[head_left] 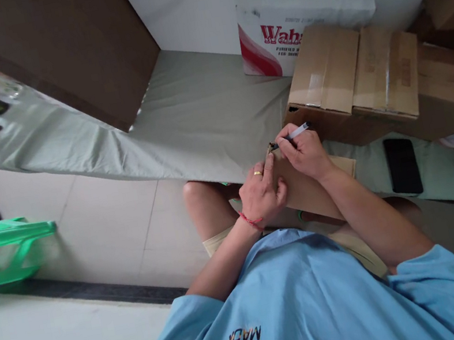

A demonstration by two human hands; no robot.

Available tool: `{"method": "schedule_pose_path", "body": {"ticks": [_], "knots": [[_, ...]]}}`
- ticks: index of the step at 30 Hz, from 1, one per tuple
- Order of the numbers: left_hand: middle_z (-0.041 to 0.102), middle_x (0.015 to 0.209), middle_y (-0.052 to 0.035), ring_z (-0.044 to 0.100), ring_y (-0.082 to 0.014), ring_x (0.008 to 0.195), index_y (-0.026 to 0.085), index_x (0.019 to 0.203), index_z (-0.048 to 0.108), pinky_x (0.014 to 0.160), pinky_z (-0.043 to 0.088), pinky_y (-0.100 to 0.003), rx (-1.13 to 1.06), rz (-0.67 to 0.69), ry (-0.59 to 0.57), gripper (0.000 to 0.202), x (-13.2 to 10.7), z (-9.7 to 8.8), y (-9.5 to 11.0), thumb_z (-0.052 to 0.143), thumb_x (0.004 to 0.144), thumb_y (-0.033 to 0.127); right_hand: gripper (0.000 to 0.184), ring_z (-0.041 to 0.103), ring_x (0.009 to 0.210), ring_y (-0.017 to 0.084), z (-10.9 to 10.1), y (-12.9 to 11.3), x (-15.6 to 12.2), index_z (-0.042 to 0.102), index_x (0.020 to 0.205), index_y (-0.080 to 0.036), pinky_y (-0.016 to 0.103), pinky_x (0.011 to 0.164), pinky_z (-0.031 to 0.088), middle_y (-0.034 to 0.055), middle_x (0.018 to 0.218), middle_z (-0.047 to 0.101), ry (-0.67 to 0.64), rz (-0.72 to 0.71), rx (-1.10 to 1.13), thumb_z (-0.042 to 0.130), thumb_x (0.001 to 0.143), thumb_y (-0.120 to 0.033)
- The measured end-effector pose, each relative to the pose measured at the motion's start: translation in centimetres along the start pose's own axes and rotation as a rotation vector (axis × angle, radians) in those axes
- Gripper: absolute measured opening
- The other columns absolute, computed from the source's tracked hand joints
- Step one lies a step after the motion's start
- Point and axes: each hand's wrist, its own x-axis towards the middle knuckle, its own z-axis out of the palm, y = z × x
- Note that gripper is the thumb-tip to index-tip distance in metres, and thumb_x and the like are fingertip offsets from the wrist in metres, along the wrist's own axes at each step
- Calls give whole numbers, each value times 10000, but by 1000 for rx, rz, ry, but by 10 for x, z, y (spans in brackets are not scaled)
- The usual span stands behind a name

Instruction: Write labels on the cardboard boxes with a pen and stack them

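Blue shirt (302, 297) fabric fills the foreground, worn by a seated person looking down at their own two hands. Beyond it, the left hand (259, 190) has its fingers bent over the left end of a brown cardboard piece (300, 183), holding it. Just to its right, the right hand (306, 156) pinches a slim pen-like tool (299, 130) between thumb and fingers; whether it is a pen or a cutter is unclear. Its long axis runs nearly sideways: the dark tip points toward the left hand's fingertips, and the pale rear end sticks out past the right hand, tilting slightly away from the person. The cardboard's long axis also runs sideways, passing beneath the right wrist. Working the tip at the cardboard's left corner seems the step in hand; the next move likely calls for a firm left hold and small, controlled strokes. Beyond both hands stretches a cloth-covered counter (204, 115).
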Motion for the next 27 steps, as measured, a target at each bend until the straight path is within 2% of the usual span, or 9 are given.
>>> {"method": "schedule_pose_path", "body": {"ticks": [4,10,20,27], "knots": [[680,1379,-157,667,-296,1216,132,1595,503,928,598,-377,15,6,10,638,0,0,0,509,988,327,190,563,589,144,1,-1,-1,597,815,-233,279,649,414,-16,644,625,23,1,-33,520,975,-301],[674,1387,-155,662,-290,1218,144,1588,515,897,595,-362,2,-4,7,629,-1,0,1,528,984,320,212,613,686,164,2,-2,-2,589,787,-237,286,717,450,20,726,658,91,-27,-97,494,962,-312],[672,1394,-140,669,-280,1192,189,1591,517,854,588,-339,9,-17,14,638,-2,2,-1,538,971,339,194,596,630,158,1,-5,-5,560,788,-253,280,697,471,8,688,657,155,2,-118,478,950,-322],[678,1371,-143,666,-280,1166,176,1584,520,853,581,-337,30,-11,6,642,-3,2,-1,545,972,368,190,582,598,164,1,-5,-7,559,801,-253,299,697,468,0,644,619,201,29,-132,470,955,-319]]}}
